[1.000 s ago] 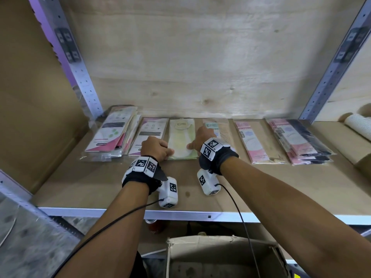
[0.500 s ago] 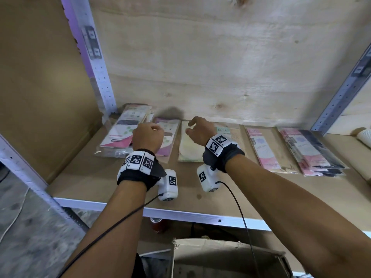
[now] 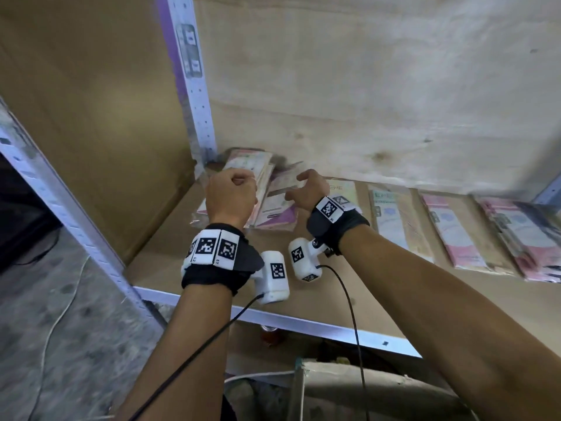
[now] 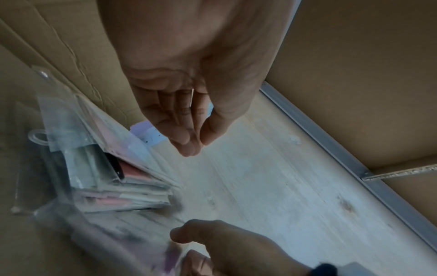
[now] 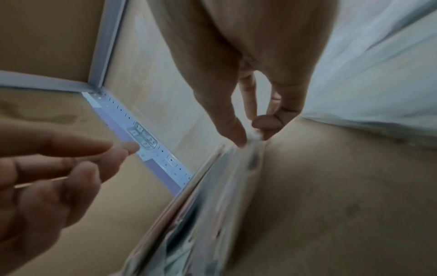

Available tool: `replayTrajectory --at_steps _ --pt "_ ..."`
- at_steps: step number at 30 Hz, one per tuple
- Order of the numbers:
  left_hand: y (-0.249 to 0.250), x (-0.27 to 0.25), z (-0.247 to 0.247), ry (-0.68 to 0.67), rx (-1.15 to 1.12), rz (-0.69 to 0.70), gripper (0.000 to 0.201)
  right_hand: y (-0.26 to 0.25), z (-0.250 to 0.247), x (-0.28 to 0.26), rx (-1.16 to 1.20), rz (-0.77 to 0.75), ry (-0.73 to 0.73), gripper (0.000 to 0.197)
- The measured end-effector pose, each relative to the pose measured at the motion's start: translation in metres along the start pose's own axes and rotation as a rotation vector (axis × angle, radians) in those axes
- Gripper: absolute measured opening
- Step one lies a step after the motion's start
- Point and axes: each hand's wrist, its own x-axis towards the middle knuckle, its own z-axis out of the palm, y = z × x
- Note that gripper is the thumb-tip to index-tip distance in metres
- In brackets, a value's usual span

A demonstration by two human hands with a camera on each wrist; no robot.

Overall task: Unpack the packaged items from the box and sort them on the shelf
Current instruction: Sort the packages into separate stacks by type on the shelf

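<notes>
Flat packaged items lie in a row along the back of the shelf board (image 3: 188, 262). My left hand (image 3: 232, 191) hovers curled over the leftmost stack of packs (image 3: 252, 159), thumb against fingertips and nothing in it; the left wrist view shows this left hand (image 4: 194, 145) above the same stack (image 4: 113, 179). My right hand (image 3: 299, 186) reaches over the white-and-purple pack (image 3: 280, 208) beside that stack. In the right wrist view, the right hand (image 5: 253, 136) pinches the top edge of that pack (image 5: 224, 186) between thumb and forefinger.
Further right lie a yellow-green pack (image 3: 346, 189), a tan pack (image 3: 391, 217), a pink pack (image 3: 455, 238) and a mixed stack (image 3: 522, 235). A metal upright (image 3: 194, 86) stands at the back left corner. The open cardboard box (image 3: 364, 387) sits below the shelf's front rail (image 3: 303, 325).
Both hands left the yellow-green pack and moved left. The left hand now hovers over the leftmost stack, and the right hand has taken the purple pack's top edge.
</notes>
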Motion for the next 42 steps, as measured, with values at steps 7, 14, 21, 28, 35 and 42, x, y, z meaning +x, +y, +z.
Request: replayTrajectory --at_steps 7,14,21,28,35,42 --pt "-0.003 0.005 -0.004 -0.058 -0.034 0.012 0.024 -0.001 -0.005 0.002 0.136 0.019 -0.101 0.032" --pt "0.008 -0.009 0.011 -0.282 0.402 0.175 0.050 0.014 -0.068 -0.042 0.588 -0.001 -0.020 0.020" --pt "0.041 -0.055 0.036 -0.468 0.476 0.494 0.056 0.042 -0.152 -0.088 0.765 -0.049 -0.110 0.027" --pt "0.061 -0.086 0.071 -0.331 0.409 0.809 0.041 0.081 -0.201 -0.097 0.806 -0.084 -0.172 0.024" --pt "0.079 -0.089 0.113 -0.278 -0.006 0.765 0.023 0.101 -0.231 -0.119 0.872 -0.221 -0.147 0.040" --pt "0.064 -0.083 0.158 -0.578 -0.284 0.467 0.012 0.145 -0.262 -0.126 0.189 -0.396 0.151 0.038"
